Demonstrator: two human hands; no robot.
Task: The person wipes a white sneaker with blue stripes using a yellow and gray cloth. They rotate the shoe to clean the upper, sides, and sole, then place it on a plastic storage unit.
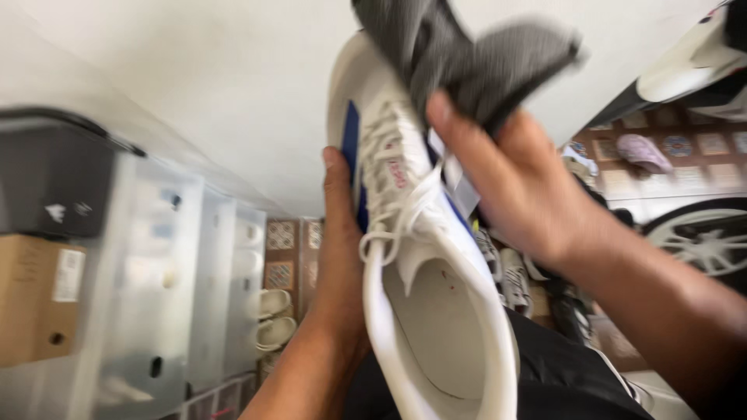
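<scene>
A white sneaker (424, 257) with blue stripes and white laces is held up in front of me, its opening facing the camera. My left hand (340, 257) grips the shoe along its left side. My right hand (513, 175) presses a grey cloth (475, 58) against the toe end of the shoe. The cloth is blurred. A white tag hangs near the laces.
Clear plastic storage boxes (167, 280) stand stacked at the left, with a brown cardboard box (35, 299) and a black lid beside them. Pale slippers (274, 317) lie on the patterned tile floor. A car wheel (704, 237) shows at the right. Other shoes lie behind the sneaker.
</scene>
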